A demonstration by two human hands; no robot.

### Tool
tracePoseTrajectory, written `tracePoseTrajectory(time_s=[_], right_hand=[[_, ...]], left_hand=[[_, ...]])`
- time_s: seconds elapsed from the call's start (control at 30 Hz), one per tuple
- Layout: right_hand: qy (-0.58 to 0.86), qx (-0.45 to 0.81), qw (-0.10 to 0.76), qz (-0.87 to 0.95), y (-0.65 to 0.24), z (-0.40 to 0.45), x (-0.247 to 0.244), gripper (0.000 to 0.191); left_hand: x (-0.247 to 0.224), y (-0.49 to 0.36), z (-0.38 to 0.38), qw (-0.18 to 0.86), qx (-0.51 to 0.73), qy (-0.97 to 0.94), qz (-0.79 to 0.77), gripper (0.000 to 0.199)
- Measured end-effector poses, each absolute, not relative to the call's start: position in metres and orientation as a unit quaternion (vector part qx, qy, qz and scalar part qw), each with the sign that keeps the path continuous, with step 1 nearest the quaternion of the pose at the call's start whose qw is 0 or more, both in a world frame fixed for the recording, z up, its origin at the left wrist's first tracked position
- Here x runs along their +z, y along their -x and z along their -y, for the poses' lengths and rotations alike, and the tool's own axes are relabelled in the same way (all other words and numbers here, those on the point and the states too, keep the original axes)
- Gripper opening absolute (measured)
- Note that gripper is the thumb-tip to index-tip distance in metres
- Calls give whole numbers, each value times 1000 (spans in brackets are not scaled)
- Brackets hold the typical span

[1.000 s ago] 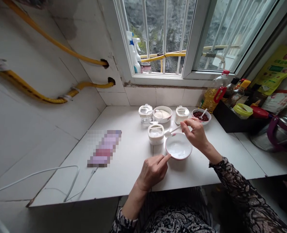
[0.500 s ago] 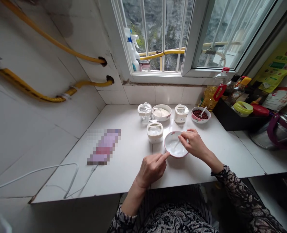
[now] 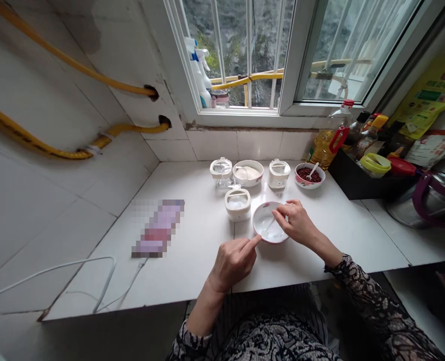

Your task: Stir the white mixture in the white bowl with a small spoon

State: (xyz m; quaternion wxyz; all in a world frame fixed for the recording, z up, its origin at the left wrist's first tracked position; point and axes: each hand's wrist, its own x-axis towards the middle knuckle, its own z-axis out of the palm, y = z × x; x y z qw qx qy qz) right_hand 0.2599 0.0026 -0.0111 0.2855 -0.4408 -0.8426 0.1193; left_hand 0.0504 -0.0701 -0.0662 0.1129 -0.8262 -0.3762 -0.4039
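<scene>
A white bowl with a pinkish rim stands on the counter and holds something white. My right hand pinches the handle of a small white spoon, whose lower end is inside the bowl. At the bowl's near left rim rests the index finger of my left hand; the other fingers are curled in. Just left of the bowl is a lidded container with white contents.
Behind stand a clear container, a bowl of pale powder, another lidded container and a bowl of red beans. A black bottle box is at right; a cable and blurred purple object lie left.
The whole view has shifted slightly. My right hand and the spoon have moved a little within the bowl, while my left finger stays at the rim.
</scene>
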Motion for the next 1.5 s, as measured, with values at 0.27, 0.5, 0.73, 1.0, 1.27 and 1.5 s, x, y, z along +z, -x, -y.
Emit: tracePoseTrajectory(time_s=[0.27, 0.5, 0.73, 1.0, 1.27, 1.5], right_hand=[[476, 165, 331, 798, -272, -9, -1, 40], [503, 267, 368, 735, -284, -14, 2, 45], [502, 313, 391, 705, -285, -18, -3, 50], [483, 305, 432, 699, -271, -32, 9, 53], [369, -35, 468, 802, -217, -34, 28, 41], [364, -70, 373, 851, -214, -27, 26, 36]], left_hand=[[-65, -51, 70, 117, -405, 826, 375, 30], [-66, -51, 70, 121, -411, 824, 371, 30], [-66, -51, 69, 122, -413, 823, 369, 30], [-65, -52, 70, 117, -418, 823, 365, 30], [-68, -51, 69, 114, -412, 826, 367, 32], [-67, -51, 69, 121, -405, 827, 371, 34]])
